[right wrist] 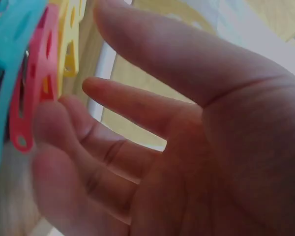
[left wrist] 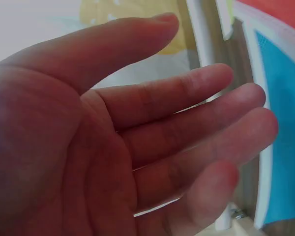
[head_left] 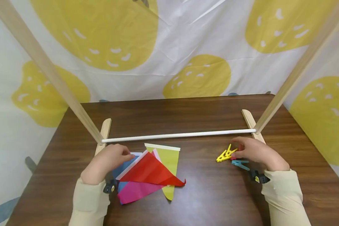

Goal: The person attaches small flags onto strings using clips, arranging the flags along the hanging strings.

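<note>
Several cloth pennants with white top strips lie overlapping on the table. A red pennant (head_left: 151,171) covers parts of a magenta pennant (head_left: 138,191), a yellow-green pennant (head_left: 169,160) and a blue pennant (left wrist: 287,128). My left hand (head_left: 107,161) hovers at the pile's left edge, fingers spread loosely around nothing and fingertips close to the blue one's white strip. On the right, my right hand (head_left: 257,152) is beside a small group of clothespins: yellow clothespins (head_left: 225,154), a red clothespin (right wrist: 37,83) and a light-blue clothespin (head_left: 240,164). Its fingers bend loosely, fingertips right at the red clothespin.
A white rod (head_left: 178,135) runs low across the table between two wooden uprights, a left post (head_left: 56,81) and a right post (head_left: 288,81), each on a wooden foot. Behind the brown table (head_left: 197,204) hangs a white curtain (head_left: 186,37) with yellow fruit shapes.
</note>
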`<state>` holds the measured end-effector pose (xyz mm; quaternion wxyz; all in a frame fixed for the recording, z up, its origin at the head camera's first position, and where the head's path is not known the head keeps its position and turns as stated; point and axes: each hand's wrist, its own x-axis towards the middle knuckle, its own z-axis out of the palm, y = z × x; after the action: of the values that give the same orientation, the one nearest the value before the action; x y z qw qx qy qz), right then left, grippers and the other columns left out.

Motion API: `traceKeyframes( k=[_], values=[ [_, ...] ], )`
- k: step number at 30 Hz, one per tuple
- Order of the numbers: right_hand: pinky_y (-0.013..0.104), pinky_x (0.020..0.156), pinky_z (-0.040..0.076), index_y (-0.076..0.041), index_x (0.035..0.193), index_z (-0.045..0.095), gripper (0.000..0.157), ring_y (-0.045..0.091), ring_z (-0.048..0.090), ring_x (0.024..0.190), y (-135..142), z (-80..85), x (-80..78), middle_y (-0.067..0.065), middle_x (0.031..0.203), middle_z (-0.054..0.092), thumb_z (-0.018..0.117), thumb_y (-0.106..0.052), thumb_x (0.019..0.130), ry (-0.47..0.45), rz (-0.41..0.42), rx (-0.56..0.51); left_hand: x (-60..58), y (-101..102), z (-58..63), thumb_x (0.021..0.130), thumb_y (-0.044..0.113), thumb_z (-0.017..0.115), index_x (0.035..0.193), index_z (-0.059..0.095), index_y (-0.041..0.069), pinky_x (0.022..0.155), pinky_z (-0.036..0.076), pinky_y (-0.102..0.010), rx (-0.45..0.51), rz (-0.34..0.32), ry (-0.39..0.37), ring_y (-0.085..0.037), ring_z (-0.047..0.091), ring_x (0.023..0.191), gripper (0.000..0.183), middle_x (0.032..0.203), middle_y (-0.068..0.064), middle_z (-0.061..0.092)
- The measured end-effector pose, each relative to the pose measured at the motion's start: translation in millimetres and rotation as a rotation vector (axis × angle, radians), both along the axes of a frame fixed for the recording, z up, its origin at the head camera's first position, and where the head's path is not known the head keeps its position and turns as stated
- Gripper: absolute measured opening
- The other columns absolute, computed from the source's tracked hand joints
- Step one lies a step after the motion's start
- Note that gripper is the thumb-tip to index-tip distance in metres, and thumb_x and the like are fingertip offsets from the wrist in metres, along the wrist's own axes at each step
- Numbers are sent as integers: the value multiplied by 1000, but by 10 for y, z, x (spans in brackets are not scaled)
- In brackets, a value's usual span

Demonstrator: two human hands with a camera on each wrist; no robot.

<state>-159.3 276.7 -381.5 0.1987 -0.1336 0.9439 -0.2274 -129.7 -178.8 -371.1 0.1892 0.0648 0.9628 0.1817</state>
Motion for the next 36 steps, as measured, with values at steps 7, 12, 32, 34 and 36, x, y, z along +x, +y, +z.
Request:
traceKeyframes(
  k=[7,12,32,34,36],
  values=[
    [28,48,43,0,127,46,62,12,49,50,-114,-93,-44,3,72,55,73,-24,77,-40,22,-62,35,-9,-95,75,37,71,94,62,11,52,47,-29,-36,69,-74,-15,55,54,33,69,-1,58],
    [27,49,40,-1,123,49,55,12,49,49,-179,-153,-76,2,68,52,73,-16,76,2,30,-61,40,6,-159,74,38,72,90,60,12,48,45,-28,-54,86,-98,-16,54,49,33,66,-2,56],
    [26,55,37,-10,111,61,40,9,47,61,-200,-223,-62,-5,69,55,73,-16,73,132,85,0,-51,185,-336,76,33,70,87,61,18,59,44,-32,-32,22,65,-14,51,68,21,76,4,59],
    [27,56,39,-10,109,62,36,10,48,63,-217,-235,-58,-5,72,57,72,-16,75,90,79,-15,-44,202,-357,76,34,71,89,60,17,59,43,-31,-44,19,78,-14,51,67,24,76,4,59],
    [27,55,39,-11,106,63,31,10,48,63,-238,-257,-51,-5,72,59,71,-16,76,62,75,-28,-35,209,-383,75,34,72,92,60,16,58,43,-31,-56,27,87,-14,50,67,28,75,4,57]
  ],
)
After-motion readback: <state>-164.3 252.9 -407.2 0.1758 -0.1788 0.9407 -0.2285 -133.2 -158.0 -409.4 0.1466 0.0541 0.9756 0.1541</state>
